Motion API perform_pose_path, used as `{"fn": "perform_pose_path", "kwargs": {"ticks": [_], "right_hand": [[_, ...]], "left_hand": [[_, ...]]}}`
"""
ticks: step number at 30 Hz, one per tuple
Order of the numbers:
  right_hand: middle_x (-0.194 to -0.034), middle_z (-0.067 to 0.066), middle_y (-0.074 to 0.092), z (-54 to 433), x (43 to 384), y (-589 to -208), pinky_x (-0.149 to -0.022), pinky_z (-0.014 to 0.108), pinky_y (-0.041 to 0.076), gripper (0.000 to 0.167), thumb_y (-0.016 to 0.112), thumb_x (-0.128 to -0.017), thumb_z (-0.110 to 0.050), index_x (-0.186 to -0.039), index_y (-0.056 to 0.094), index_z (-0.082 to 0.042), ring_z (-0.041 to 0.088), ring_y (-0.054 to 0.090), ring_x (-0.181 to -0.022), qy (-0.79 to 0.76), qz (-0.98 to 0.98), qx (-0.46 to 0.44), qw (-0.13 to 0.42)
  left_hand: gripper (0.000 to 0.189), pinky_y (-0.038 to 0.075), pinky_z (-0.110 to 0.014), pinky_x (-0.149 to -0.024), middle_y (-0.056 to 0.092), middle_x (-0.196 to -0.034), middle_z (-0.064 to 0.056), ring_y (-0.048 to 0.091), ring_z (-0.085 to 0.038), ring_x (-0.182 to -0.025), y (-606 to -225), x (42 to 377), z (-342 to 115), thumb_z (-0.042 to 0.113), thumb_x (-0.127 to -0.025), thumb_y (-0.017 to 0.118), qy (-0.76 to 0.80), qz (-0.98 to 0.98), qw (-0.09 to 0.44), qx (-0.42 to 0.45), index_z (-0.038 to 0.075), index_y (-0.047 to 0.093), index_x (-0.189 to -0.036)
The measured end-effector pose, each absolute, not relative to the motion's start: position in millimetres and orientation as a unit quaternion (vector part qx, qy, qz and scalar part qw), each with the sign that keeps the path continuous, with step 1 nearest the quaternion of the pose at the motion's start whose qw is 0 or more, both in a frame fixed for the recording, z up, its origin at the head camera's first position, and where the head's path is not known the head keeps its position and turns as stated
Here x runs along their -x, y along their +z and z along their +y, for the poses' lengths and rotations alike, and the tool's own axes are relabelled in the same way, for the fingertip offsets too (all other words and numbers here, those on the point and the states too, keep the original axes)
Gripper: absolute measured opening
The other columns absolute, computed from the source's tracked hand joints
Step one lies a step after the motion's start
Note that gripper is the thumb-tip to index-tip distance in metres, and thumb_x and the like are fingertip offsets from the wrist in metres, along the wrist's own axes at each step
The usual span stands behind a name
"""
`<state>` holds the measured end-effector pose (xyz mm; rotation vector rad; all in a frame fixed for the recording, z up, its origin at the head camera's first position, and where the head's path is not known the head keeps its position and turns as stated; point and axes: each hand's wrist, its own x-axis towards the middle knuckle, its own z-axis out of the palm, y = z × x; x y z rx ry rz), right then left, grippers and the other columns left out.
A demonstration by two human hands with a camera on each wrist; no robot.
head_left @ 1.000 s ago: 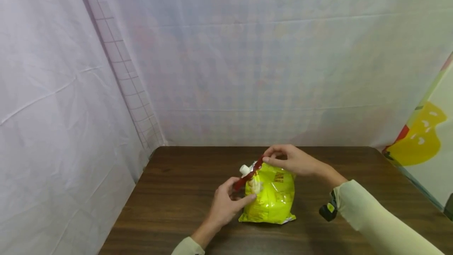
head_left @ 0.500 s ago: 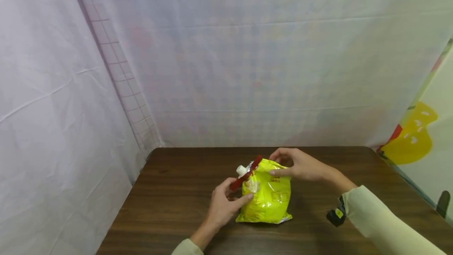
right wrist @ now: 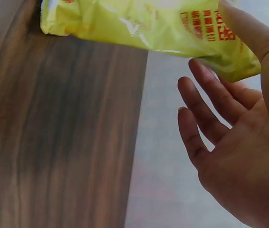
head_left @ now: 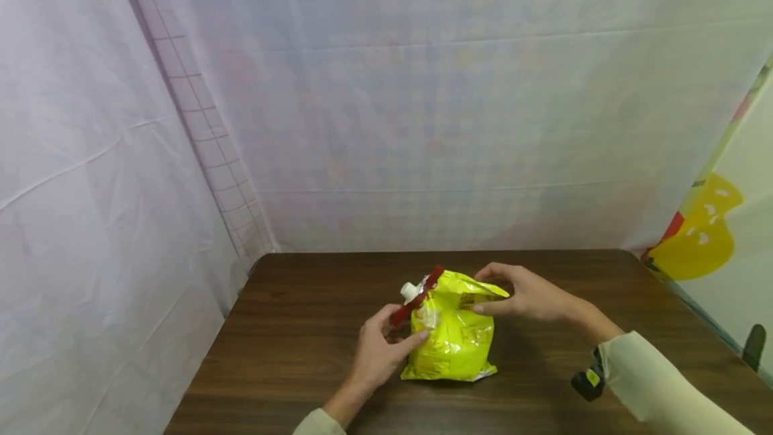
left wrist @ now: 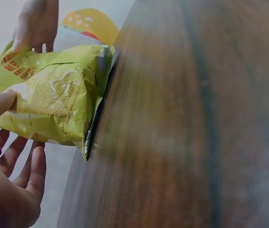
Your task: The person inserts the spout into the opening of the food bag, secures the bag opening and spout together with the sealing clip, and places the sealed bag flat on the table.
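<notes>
A plump yellow plastic bag stands on the table, its upper left corner closed by a red bag clip with a white spout cap. My left hand holds the bag at the clip's lower end, thumb on the front and fingers behind. On the other side, my right hand has its thumb over the front of the upper right corner, with the index finger behind it. That corner sticks out between them. In the right wrist view, the other right fingers spread loosely below the bag.
The dark wood-grain table reaches back to a pale cloth curtain. Another white curtain hangs along the left side. A yellow printed shape shows on the panel at the right.
My right hand has left the clip's upper end and moved right along the bag's top edge to its corner, which now points outward. The left hand keeps its hold.
</notes>
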<state>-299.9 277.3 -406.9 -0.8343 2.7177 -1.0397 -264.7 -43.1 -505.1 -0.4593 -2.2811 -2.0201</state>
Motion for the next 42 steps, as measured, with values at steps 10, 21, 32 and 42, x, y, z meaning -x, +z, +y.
{"fn": "perform_pose_path", "kwargs": {"ticks": [10, 21, 32, 42], "right_hand": [[-0.115, 0.010, 0.070, 290, 295, -432, -0.079, 0.030, 0.061, 0.035, 0.075, -0.104, -0.031, -0.127, 0.063, -0.007, 0.019, 0.072, -0.100, -0.389, 0.874, 0.274, 0.101], [-0.091, 0.004, 0.068, 287, 288, -456, -0.067, 0.029, 0.051, 0.020, 0.070, -0.107, -0.028, -0.099, 0.067, -0.010, 0.011, 0.061, -0.079, -0.399, 0.868, 0.281, 0.091], [-0.081, 0.000, 0.059, 282, 284, -471, -0.062, 0.027, 0.046, 0.025, 0.070, -0.108, -0.030, -0.090, 0.064, -0.012, 0.005, 0.053, -0.071, -0.426, 0.866, 0.257, 0.056], [-0.088, 0.014, 0.072, 282, 279, -474, -0.071, 0.032, 0.058, 0.022, 0.067, -0.109, -0.026, -0.091, 0.067, -0.013, 0.033, 0.072, -0.080, -0.444, 0.856, 0.261, 0.032]], "left_hand": [[0.040, 0.062, -0.025, -0.083, 0.080, -0.123, -0.010, 0.077, -0.018, -0.109, -507, 265, -44, 0.029, -0.089, 0.091, -0.652, -0.743, 0.027, 0.148, 0.016, 0.073, -0.123], [0.040, 0.062, -0.025, -0.082, 0.081, -0.123, -0.010, 0.077, -0.020, -0.110, -508, 265, -43, 0.030, -0.090, 0.091, -0.649, -0.746, 0.034, 0.148, 0.016, 0.074, -0.123], [0.037, 0.061, -0.027, -0.090, 0.079, -0.128, -0.008, 0.076, -0.021, -0.115, -509, 265, -42, 0.029, -0.092, 0.089, -0.656, -0.739, 0.035, 0.149, 0.017, 0.074, -0.123], [0.036, 0.062, -0.037, -0.099, 0.081, -0.121, -0.007, 0.077, -0.019, -0.111, -507, 263, -41, 0.030, -0.090, 0.090, -0.654, -0.743, 0.055, 0.133, 0.017, 0.075, -0.121]]}}
